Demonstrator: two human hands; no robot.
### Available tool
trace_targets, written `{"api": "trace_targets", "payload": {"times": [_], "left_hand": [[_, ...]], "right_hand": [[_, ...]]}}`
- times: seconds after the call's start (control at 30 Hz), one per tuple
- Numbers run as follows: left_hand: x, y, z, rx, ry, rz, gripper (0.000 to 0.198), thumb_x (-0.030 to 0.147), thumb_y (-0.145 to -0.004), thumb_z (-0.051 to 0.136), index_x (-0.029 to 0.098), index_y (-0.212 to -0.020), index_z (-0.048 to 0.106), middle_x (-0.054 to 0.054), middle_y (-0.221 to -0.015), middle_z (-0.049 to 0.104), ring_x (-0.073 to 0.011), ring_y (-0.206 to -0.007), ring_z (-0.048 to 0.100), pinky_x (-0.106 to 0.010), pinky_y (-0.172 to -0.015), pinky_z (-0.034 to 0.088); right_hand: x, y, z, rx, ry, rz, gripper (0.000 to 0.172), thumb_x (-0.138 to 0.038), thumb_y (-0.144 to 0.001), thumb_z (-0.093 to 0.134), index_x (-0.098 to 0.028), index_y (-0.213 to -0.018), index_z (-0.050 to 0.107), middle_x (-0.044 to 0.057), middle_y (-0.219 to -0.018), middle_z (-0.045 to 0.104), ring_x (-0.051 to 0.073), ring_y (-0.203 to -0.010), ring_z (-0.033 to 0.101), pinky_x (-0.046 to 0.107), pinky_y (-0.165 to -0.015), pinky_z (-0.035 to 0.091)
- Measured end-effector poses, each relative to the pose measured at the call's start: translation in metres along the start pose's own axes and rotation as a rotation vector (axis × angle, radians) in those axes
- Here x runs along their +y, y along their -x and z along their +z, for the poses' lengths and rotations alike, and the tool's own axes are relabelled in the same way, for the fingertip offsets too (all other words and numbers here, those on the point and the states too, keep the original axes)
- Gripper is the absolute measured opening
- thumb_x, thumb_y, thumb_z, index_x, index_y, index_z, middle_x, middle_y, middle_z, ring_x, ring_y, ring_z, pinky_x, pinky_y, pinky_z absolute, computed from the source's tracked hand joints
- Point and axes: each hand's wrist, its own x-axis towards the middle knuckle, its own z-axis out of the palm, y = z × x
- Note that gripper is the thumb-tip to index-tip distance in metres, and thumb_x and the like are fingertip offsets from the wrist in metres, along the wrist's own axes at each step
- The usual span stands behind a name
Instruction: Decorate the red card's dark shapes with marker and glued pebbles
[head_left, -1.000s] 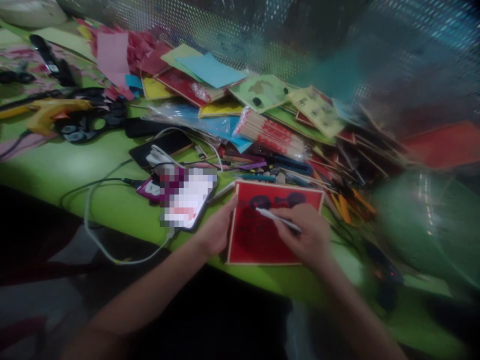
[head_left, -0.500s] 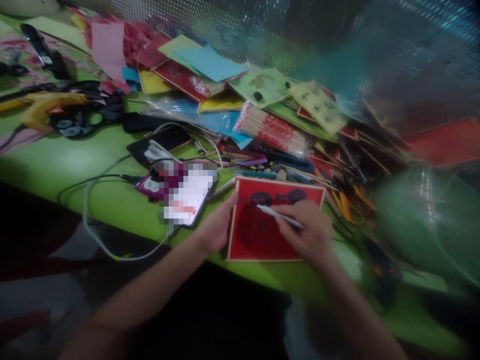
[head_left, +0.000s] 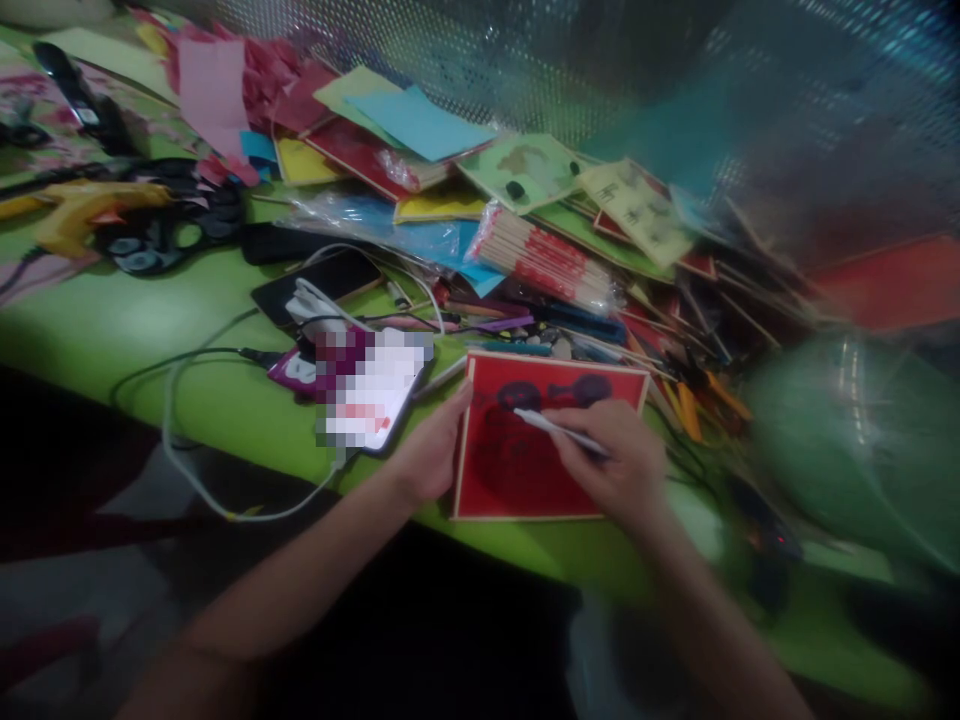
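Observation:
A red panel (head_left: 510, 485) with pale wooden strips along its edges lies in front of me, dark rounded shapes marked near its top. At its left edge is my left hand (head_left: 435, 455), closed on the border with the thumb along it; the other fingers are mostly hidden. My right hand (head_left: 622, 465) rests over the panel's right side and pinches a slim white pen (head_left: 538, 422). The pen's tip points left, at the lower part of the left dark shape. Left of the panel, a phone (head_left: 390, 390) with a lit, blurred screen stands tilted.
Cables and a dark phone (head_left: 319, 285) lie on the green table (head_left: 195, 330). A yellow glue gun (head_left: 90, 212) is at left. Wrapped sticks (head_left: 544, 258), coloured papers (head_left: 424, 122) and orange-handled pliers (head_left: 688, 410) crowd behind. A large green rounded object (head_left: 855, 450) stands at right.
The view has shifted very slightly. Both hands, the pen and the panel keep almost the same places, with the pen's tip still at the left dark shape.

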Motion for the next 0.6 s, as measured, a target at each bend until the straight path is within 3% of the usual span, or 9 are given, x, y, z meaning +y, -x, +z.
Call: {"api": "trace_targets", "payload": {"times": [0.6], "left_hand": [[-0.0011, 0.0000, -0.0040, -0.057, 0.005, -0.006, 0.048, 0.048, -0.108, 0.053, 0.027, -0.150, 0.062, -0.007, -0.134, 0.078, -0.0283, -0.135, 0.068, -0.047, -0.123, 0.045]], "right_hand": [[0.0023, 0.0014, 0.0003, -0.030, -0.006, 0.045, 0.018, -0.022, -0.099, 0.067, -0.026, -0.109, 0.081, 0.002, -0.086, 0.081, 0.017, -0.074, 0.068, 0.034, -0.070, 0.052]]}}
